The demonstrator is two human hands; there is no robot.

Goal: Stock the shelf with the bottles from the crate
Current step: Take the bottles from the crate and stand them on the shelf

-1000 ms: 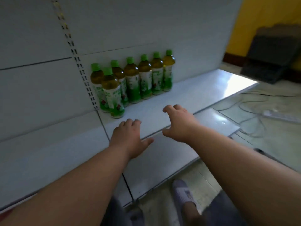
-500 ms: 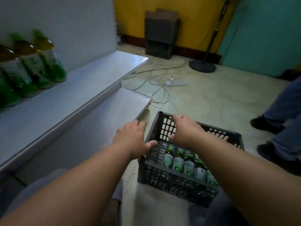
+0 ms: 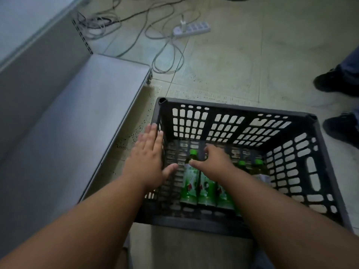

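The right hand [image 3: 212, 162] reaches down into the crate [image 3: 318, 171], fingers curled over the neck end of a bottle [image 3: 189, 179] in the row along the near left of the floor of it; whether it has closed on the bottle or only touches it I cannot tell, since the hand covers the shoulder. The left hand [image 3: 146, 158] lies flat and open, fingers spread, over the crate's left rim with nothing in it, thumb pointing inward toward the bottle. The bottles lie on their sides, necks away from the person, packed side by side: clear plastic, green screw caps, amber liquid at the shoulder, and green and white wrap labels. Full of liquid, each is likely moderately heavy for its size, and the thin plastic probably gives a little under a squeeze; the label film may be slick. The best hold looks to be around the body just below the shoulder, or by the stiffer neck under the cap, lifting the cap end first to free it from its neighbours. Two more caps [image 3: 250, 163] show further right. The crate is dark, slotted plastic, standing on the tiled floor just beside the low grey shelf [image 3: 73, 133] at left. Beyond it lie loose cables and a power strip [image 3: 192, 29]; another person's dark shoes [image 3: 338, 82] stand at far right.
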